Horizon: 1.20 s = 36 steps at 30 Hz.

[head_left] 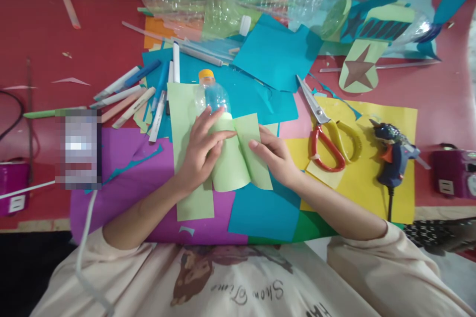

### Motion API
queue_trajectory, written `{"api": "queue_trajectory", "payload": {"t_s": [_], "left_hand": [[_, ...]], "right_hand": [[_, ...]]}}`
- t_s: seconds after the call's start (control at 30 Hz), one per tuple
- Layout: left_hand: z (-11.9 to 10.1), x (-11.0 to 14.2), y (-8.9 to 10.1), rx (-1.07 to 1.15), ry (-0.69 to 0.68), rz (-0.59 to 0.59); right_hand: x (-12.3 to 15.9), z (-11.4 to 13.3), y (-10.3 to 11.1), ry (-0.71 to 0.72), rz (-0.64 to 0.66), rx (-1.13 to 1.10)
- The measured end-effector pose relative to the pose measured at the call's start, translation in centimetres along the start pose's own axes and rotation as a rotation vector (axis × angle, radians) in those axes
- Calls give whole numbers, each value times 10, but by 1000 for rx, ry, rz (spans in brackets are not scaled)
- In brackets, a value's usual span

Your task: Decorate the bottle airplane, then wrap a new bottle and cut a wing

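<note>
While left hand lies with fingers spread over light green sheet curled around clear bottle, right hand pinches sheet's free flap. Whether left fingers grip or merely rest, cannot tell. Bottle lies before person, orange cap pointing away. Best: steady bottle, draw flap snug, square edges, avoid creasing.

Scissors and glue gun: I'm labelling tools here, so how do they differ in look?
The scissors have one red and one yellow handle; the glue gun is mostly dark blue with an orange trigger. The scissors show bare metal blades, while the glue gun has a dark cord trailing from its grip. Both lie at least partly on the yellow sheet, untouched.
</note>
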<state>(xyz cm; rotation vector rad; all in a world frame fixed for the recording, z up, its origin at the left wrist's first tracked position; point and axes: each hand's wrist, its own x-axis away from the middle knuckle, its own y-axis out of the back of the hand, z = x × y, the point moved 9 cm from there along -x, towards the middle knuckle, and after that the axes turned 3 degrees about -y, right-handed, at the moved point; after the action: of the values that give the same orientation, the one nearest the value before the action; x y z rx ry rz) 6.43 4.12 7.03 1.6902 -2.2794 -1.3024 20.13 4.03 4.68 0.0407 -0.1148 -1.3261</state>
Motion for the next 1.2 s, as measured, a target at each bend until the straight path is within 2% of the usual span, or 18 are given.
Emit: {"api": "queue_trajectory", "payload": {"t_s": [0.13,0.23,0.6,0.97,1.2], "left_hand": [[-15,0,-8,-39,-133,123],[-20,2,-13,-48,-180,187],[-20,2,-18,-38,-185,245],[-27,1,-18,-38,-218,265],[-27,1,-25,-49,-183,323]], "right_hand": [[-1,-1,2,-9,-17,-11],[-1,0,3,0,-36,-23],[-2,-5,11,-41,-108,-48],[-3,-2,11,15,-112,-38],[-3,3,9,65,-96,19]]}}
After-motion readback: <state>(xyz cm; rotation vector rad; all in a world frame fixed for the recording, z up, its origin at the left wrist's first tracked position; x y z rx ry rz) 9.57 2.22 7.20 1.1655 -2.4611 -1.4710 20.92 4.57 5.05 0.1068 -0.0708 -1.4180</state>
